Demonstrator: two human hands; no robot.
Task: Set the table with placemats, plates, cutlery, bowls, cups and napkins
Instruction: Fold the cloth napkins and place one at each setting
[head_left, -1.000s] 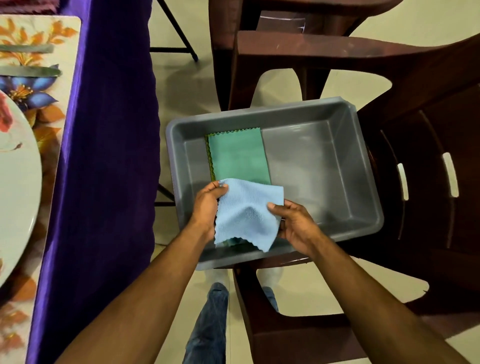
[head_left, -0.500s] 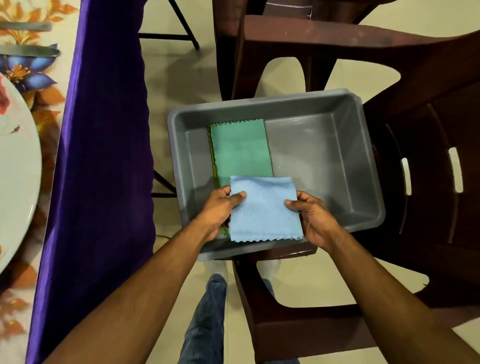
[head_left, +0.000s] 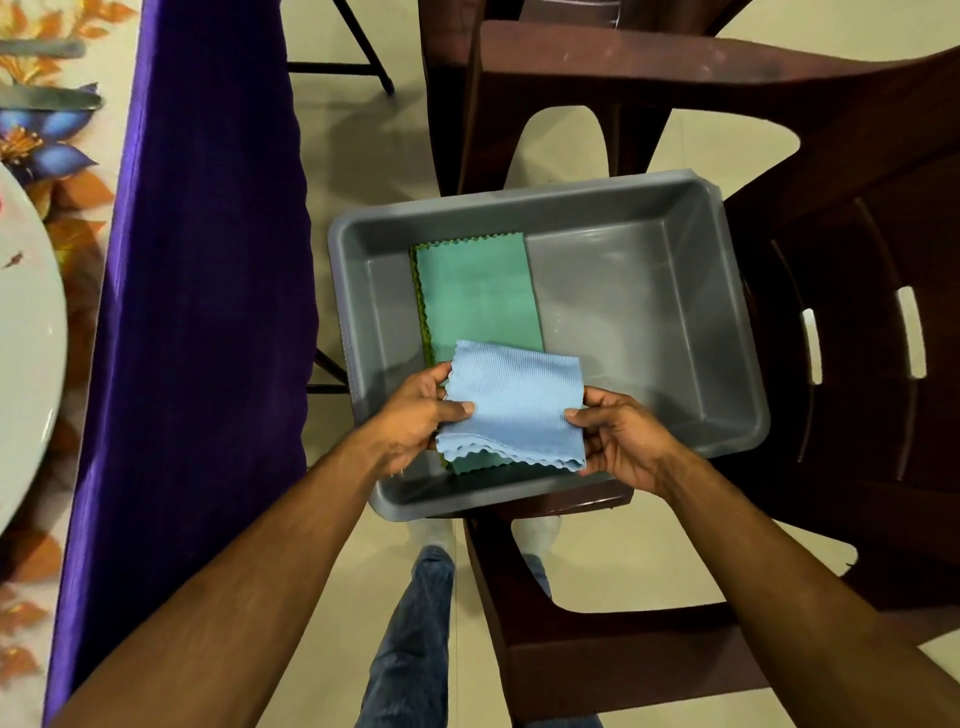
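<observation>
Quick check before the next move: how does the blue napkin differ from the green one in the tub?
The blue napkin is held up, pinched by the left hand and the right hand; the green napkin lies flat on the floor of the grey tub. The blue one shows a squarish folded shape, the green a longer strip, partly hidden beneath the blue. Both have scalloped edges.

Blue napkin (head_left: 517, 402) in the grip is ribbed matt cloth, green one (head_left: 478, 293) beyond it smoother; bin (head_left: 675, 332) is satiny grey plastic, chair (head_left: 831, 260) glossy plastic.
</observation>
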